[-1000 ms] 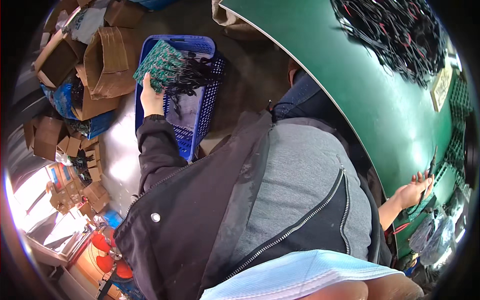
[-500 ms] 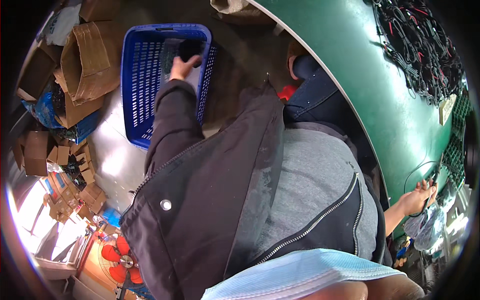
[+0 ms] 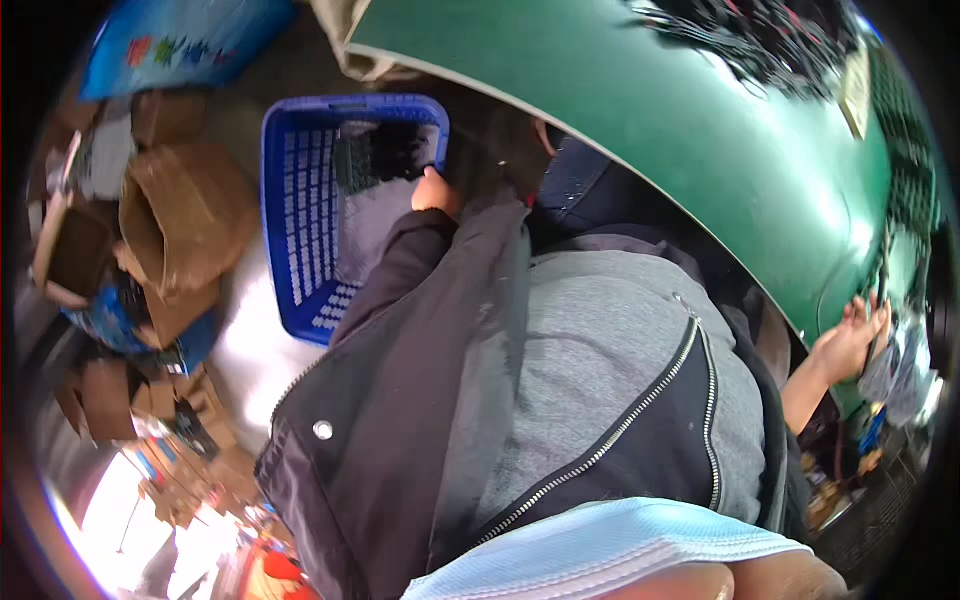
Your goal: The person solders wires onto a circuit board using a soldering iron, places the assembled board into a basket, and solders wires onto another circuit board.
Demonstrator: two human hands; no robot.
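My left hand (image 3: 435, 195) is at the right rim of a blue plastic basket (image 3: 275, 220) on the floor; most of its fingers are hidden, so its grip cannot be made out. Inside the basket, a dark bundle (image 3: 398, 150) lies at the far end on pale, see-through material. Off to the right, my right hand (image 3: 850, 342) is raised beside the edge of the green table (image 3: 640, 130), its fingers closed round a black cable (image 3: 884, 270). A clear plastic bag (image 3: 905, 370) hangs just beyond that hand.
A heap of black cables (image 3: 760, 40) with some red lies at the table's far side. Opened cardboard boxes (image 3: 185, 210) stand left of the basket, below a blue bag (image 3: 185, 45). A person's leg in dark trousers (image 3: 590, 185) shows under the table edge.
My left hand has drawn back from the dark bundle to the basket's right rim; the bundle stays inside. The view has shifted, and my right hand still holds the cable.
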